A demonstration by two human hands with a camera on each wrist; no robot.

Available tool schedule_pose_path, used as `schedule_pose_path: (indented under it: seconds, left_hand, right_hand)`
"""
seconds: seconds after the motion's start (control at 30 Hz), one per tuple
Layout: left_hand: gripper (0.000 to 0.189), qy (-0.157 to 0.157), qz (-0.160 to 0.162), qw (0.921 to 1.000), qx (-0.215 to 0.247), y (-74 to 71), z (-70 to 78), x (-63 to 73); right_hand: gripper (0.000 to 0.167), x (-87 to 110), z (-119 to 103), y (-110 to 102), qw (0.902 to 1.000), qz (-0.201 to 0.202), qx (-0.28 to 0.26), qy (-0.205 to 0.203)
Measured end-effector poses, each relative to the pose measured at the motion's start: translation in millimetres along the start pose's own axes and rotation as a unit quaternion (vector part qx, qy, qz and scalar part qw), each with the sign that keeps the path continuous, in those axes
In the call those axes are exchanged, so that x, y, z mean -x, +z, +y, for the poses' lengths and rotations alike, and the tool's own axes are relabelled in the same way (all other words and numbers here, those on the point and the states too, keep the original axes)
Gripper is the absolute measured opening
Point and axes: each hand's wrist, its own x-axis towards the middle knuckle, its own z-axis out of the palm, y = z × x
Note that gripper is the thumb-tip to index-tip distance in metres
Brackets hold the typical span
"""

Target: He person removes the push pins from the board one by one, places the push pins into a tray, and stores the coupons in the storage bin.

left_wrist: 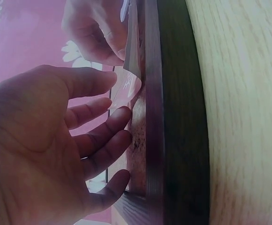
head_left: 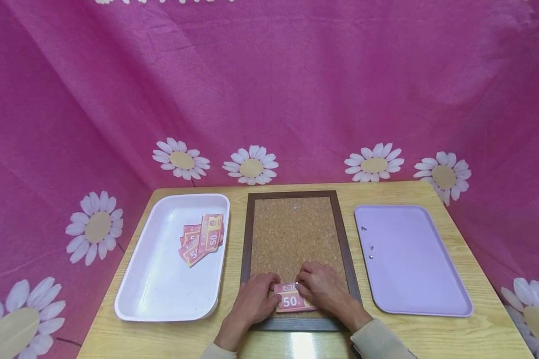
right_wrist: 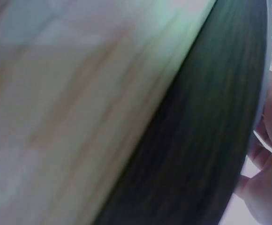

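On the lower part of a framed cork board (head_left: 296,234) lies a pink coupon (head_left: 289,301) printed with a large 50. My left hand (head_left: 255,299) is at its left edge, fingers loosely bent; in the left wrist view the thumb and fingers of the left hand (left_wrist: 56,136) are spread apart, and the coupon's near corner (left_wrist: 135,84) curls up. My right hand (head_left: 325,289) covers the coupon's right part. Its fingertips pinch a small shiny pushpin (head_left: 297,283) at the coupon's top edge. The right wrist view shows mostly the dark frame (right_wrist: 197,122).
To the left, a white tray (head_left: 161,289) holds several overlapping pink coupons (head_left: 211,234). A lilac tray (head_left: 413,264) on the right carries a few small metal pins (head_left: 371,257) near its left side. A pink flowered cloth (head_left: 296,89) hangs behind the wooden table (head_left: 489,324).
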Motion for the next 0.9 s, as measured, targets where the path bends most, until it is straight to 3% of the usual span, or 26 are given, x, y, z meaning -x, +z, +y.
schedule_pose_path:
  seconds: [0.47,0.9]
  left_hand:
    - [0.024,0.024,0.019,0.9995,0.004,1.7,-2.3,0.7]
    - [0.013,0.061,0.035,0.9972,-0.027,5.3,-3.6,2.5]
  right_hand:
    - [0.005,0.4,0.6,-0.9,1.0000,0.002,-0.004,0.004]
    - [0.004,2.6,2.9,-2.0,0.9998,0.012,-0.008,-0.010]
